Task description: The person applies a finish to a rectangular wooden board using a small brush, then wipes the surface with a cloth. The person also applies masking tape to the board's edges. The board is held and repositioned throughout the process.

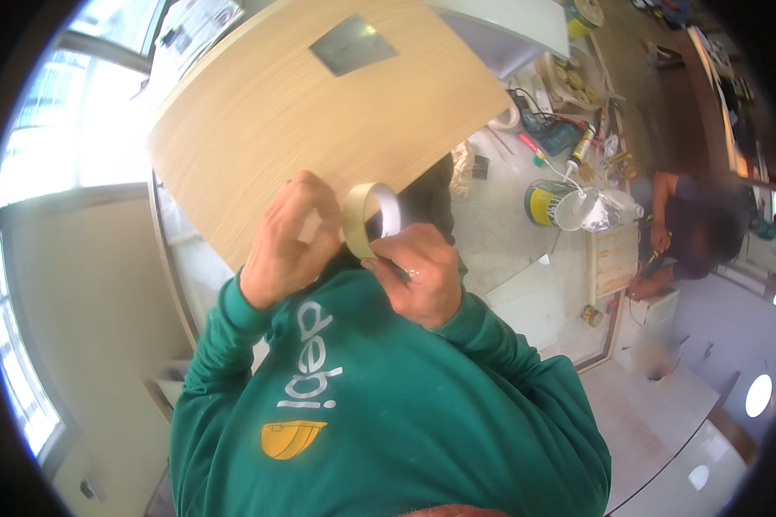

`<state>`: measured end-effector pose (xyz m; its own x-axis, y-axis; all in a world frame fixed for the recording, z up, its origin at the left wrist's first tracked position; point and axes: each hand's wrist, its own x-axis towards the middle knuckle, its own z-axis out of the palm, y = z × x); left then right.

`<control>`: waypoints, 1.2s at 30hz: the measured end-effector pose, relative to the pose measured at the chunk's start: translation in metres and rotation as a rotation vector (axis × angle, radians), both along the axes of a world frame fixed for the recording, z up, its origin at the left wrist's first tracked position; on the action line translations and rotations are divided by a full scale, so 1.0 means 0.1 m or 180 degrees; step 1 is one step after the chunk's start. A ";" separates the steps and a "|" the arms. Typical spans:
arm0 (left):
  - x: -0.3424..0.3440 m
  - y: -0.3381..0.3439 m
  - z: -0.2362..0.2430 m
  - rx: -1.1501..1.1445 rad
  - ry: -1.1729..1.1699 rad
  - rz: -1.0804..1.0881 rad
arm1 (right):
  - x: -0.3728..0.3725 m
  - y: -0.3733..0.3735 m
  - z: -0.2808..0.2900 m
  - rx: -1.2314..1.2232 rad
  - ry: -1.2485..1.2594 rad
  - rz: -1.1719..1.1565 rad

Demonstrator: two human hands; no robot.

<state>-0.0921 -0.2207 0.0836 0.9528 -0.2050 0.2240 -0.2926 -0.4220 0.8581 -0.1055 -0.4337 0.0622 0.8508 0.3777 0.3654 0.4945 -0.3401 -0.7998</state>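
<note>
My right hand (418,271) grips a roll of masking tape (355,226) at its lower edge, thumb and fingers closed on it. The roll is cream-yellow outside with a pale inner ring, and stands on edge in front of my chest. Just left of it is my left hand (291,241), its fingers curled and thumb and forefinger forming a loop. Whatever lies between those fingertips is too blurred to make out. Beyond both hands lies a light wood-grain board (319,121), with a grey, shiny four-sided piece (352,46) on its far part.
On the right, a work surface (500,224) carries a paint can (543,202), a white tub (575,209), a sealant tube (581,146) and a teal power tool (556,136). Another person (698,220) works at the far right. Bright windows (78,121) are on the left.
</note>
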 end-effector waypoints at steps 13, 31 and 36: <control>0.40 -0.57 0.07 -0.0917 0.1263 0.0774 | 0.07 -0.17 -0.06 0.0433 0.0110 -0.0584; 2.55 -1.18 -0.33 0.0213 0.1016 -0.0511 | 0.00 0.13 -0.19 0.4275 0.4533 0.0588; 2.69 -1.48 -0.62 0.0827 0.0841 -0.0964 | -0.01 -0.02 -0.18 0.4696 0.4680 0.0413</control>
<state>0.1773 -0.3688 0.0213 0.8589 -0.4995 -0.1133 -0.2214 -0.5617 0.7971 -0.1064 -0.4357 0.0438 0.7235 0.5718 -0.3867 -0.6522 0.7497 -0.1118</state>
